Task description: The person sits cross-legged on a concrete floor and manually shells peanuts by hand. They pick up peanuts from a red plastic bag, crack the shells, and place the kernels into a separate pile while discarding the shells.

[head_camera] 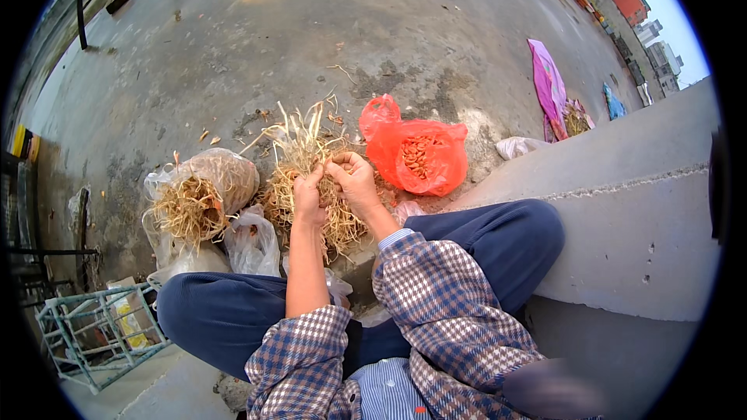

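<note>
My left hand [309, 195] is closed on a bunch of dry, straw-coloured plant stalks [306, 134], which fan out upward past the fingers. Close beside it, my right hand [356, 184] pinches at the base of the same stalks with thumb and forefinger. What sits between those fingertips is too small to make out. Beneath both hands lies a heap of dry stalks [344, 227]. A red plastic bag [449, 154] stands open to the right of the hands, holding many small reddish-brown bulbs [417, 154], perhaps shallots.
Left of the heap lies a clear plastic bag [233, 172] stuffed with dry stalks, near another crumpled plastic bag [254, 242]. A green metal rack [87, 332] stands at lower left. A sloping concrete wall [624, 216] borders the right. Pink cloth or sheeting [547, 81] lies beyond.
</note>
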The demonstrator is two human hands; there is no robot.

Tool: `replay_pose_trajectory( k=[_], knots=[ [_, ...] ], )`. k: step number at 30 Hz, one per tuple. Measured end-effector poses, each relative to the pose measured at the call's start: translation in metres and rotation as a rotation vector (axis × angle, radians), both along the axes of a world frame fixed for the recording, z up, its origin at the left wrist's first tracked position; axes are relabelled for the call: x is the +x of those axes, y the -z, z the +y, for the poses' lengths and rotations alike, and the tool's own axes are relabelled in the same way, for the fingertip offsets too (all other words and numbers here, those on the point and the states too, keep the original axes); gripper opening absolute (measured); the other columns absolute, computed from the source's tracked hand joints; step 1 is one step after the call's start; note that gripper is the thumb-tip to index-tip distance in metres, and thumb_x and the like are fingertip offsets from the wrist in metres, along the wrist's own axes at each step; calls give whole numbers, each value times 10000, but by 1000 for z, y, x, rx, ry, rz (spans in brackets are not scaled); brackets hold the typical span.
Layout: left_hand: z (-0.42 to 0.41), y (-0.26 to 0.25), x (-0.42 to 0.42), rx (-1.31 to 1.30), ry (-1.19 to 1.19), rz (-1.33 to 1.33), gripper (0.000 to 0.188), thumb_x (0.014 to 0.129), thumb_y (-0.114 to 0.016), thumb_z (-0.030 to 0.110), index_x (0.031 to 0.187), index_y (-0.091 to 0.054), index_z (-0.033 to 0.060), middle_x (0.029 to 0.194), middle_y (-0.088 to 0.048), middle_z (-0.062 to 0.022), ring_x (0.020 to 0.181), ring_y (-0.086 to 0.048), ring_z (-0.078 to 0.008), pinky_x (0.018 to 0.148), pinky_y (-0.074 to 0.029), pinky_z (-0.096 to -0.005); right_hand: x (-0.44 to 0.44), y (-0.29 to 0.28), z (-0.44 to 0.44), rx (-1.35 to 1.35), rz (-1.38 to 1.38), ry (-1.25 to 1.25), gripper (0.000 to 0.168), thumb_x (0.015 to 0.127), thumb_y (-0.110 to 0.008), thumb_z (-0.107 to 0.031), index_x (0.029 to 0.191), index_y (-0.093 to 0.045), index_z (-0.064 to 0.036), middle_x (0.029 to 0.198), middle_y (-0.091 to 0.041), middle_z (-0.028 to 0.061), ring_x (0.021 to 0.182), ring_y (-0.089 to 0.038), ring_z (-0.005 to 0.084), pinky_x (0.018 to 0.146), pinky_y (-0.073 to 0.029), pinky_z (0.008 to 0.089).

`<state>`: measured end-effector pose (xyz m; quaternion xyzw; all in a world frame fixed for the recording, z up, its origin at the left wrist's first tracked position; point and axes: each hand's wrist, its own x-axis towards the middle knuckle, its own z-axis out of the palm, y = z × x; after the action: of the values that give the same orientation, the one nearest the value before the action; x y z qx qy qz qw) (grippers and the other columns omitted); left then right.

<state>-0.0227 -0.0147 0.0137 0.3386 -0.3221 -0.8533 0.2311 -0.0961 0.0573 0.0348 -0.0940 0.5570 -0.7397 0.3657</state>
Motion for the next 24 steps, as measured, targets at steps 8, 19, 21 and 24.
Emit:
replay_pose_trajectory(
  k=[8, 19, 21, 24],
  knots=[
    [-3, -5, 4, -242, 199, -94, 134, 857, -564, 98, 963, -587, 19, 805, -606, -20, 651, -571, -97, 557, -468, -240, -11, 1, 7, 41, -111, -61, 159, 875, -594, -182, 765, -540, -81, 584, -484, -44, 412, -379, 17, 347, -274, 177],
    [7, -15, -3, -553, 80, -65, 79, 842, -590, 76, 857, -620, 4, 738, -610, -6, 640, -527, -71, 569, -430, -235, -21, 19, 9, -44, -593, -97, 172, 878, -579, -168, 739, -525, -81, 582, -466, -30, 412, -381, 54, 345, -283, 203],
    [5, -17, -4, -673, 105, -141, 87, 838, -596, 79, 834, -622, -4, 732, -607, -4, 648, -514, -64, 572, -422, -236, -16, 19, 4, 74, -196, -18, 182, 878, -577, -158, 734, -517, -64, 561, -468, -23, 423, -412, 74, 358, -312, 222],
    [1, -13, -2, -743, 92, -204, 97, 832, -604, 87, 815, -626, -6, 728, -603, -2, 652, -497, -57, 571, -409, -238, -9, 13, 1, 220, 624, 111, 184, 872, -581, -139, 732, -516, -38, 562, -493, -11, 456, -459, 105, 404, -365, 256]
  ],
)
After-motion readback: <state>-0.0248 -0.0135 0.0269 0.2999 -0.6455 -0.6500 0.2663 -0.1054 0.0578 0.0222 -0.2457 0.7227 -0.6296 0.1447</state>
